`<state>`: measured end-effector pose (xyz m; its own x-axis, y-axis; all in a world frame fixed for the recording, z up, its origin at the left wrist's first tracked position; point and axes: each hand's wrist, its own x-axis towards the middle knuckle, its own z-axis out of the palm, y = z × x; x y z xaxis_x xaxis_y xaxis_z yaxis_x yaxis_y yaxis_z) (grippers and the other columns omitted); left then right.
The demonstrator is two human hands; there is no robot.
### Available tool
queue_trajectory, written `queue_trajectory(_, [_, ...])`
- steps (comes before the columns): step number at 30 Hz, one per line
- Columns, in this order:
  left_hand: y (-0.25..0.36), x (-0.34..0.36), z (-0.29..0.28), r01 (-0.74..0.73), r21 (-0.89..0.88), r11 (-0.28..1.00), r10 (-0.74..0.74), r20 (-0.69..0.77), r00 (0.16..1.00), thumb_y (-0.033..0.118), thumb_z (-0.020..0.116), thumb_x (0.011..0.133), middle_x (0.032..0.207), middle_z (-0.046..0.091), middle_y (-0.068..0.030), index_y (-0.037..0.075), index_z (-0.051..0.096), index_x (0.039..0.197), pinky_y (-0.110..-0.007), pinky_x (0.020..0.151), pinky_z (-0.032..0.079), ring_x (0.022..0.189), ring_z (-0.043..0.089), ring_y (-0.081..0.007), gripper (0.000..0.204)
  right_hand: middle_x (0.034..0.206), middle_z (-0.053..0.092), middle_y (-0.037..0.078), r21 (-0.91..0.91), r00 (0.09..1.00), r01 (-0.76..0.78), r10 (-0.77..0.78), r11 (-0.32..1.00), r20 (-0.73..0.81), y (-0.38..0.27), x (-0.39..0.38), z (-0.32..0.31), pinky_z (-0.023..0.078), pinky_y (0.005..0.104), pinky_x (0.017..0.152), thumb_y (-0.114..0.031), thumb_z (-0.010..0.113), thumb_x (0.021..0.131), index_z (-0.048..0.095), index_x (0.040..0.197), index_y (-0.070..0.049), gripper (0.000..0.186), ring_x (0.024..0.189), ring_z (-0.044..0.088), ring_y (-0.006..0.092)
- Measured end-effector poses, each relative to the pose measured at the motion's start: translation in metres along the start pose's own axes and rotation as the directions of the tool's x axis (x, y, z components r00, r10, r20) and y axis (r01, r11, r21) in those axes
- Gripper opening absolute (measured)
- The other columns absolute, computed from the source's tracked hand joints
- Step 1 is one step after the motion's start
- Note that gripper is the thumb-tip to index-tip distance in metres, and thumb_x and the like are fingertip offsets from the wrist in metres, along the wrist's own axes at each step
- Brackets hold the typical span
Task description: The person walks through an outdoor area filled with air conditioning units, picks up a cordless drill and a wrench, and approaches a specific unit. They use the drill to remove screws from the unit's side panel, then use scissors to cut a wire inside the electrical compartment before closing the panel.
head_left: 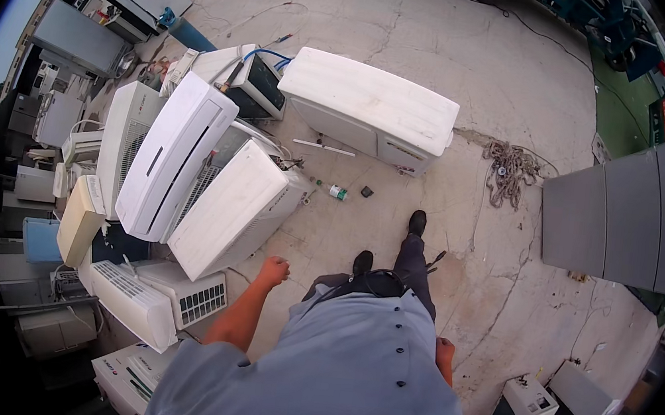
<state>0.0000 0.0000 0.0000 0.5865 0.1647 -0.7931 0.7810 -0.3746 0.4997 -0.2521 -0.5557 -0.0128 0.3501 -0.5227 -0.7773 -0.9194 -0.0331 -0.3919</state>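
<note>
My left hand (275, 271) hangs beside my body with fingers curled and nothing visible in it, a little below a tilted white air conditioner unit (228, 205). Next to that unit lean a long white indoor unit (173, 156) and another grilled unit (121, 139). My right hand (444, 351) hangs at my right side, partly behind my shirt, its fingers too hidden to read. Ahead lies a larger white outdoor unit (366, 103), with a small green-and-white bottle (339, 192) on the concrete near it and a small dark piece (367, 191) beside the bottle.
Piled appliances (53, 117) fill the left. A blue gas cylinder (189, 34) lies farther back. To the right are a tangled rope pile (504, 168), large grey cabinets (628, 212) and more units (529, 406) lower down. A dark vehicle (567, 18) stands at the back right.
</note>
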Motion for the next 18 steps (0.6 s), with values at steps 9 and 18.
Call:
queue_trajectory(9, [0.026,-0.063,0.078,0.466,-0.334,0.819,-0.497,-0.008,0.867,0.025,0.065,0.094,0.079,0.066,-0.0077,0.008,0.064,0.099,-0.032,0.051,0.046,0.062,0.062,-0.0172,0.018,0.071,0.071,0.014,-0.370,0.927,0.370,-0.314,0.852,0.204,0.006,0.227,-0.066,0.052,0.0388,0.055,-0.023,0.068,0.090,0.073,0.089,0.004,0.027,0.064,0.070,0.0233])
queue_trajectory(18, [0.166,-0.076,0.148,0.066,-0.339,0.938,-0.094,-0.067,0.993,0.031,0.064,0.097,0.098,0.072,-0.0078,0.006,0.064,0.124,-0.032,0.068,0.053,0.081,0.068,-0.0158,0.037,0.080,0.065,0.005,-0.003,0.994,-0.013,0.013,1.000,0.105,-0.346,0.269,-0.173,0.051,0.0362,0.052,-0.027,0.057,0.100,0.059,0.110,-0.009,0.021,0.064,0.068,0.0207])
